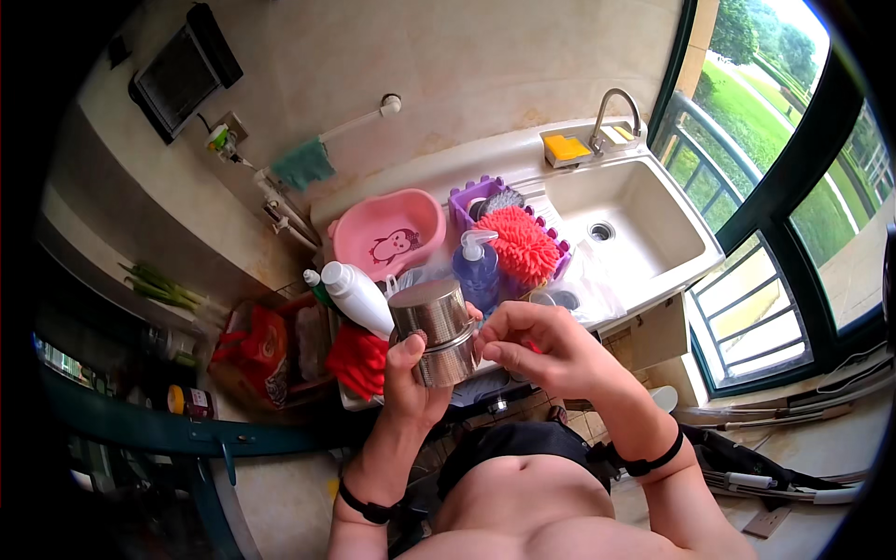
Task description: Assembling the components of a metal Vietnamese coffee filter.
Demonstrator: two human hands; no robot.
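Observation:
My left hand (418,387) is wrapped round a shiny steel cylinder (432,313), which looks finely perforated or textured and has a rim band round its middle. The cylinder is tilted, its flat round end facing up. At its right side is my right hand (539,347), fingers curled and pinched close to the rim; what they grip, if anything, is hidden. Just behind the cylinder stand a blue pump bottle (476,271) and a white bottle (357,297). A red cloth (357,362) lies left of my left hand.
A pink basin (387,229), a purple basket (476,193) and a red chenille mitt (519,245) crowd the counter left of the white sink (653,210). The faucet (616,112) rises behind it, beside a yellow sponge (567,147). A red bag (257,350) stands at left.

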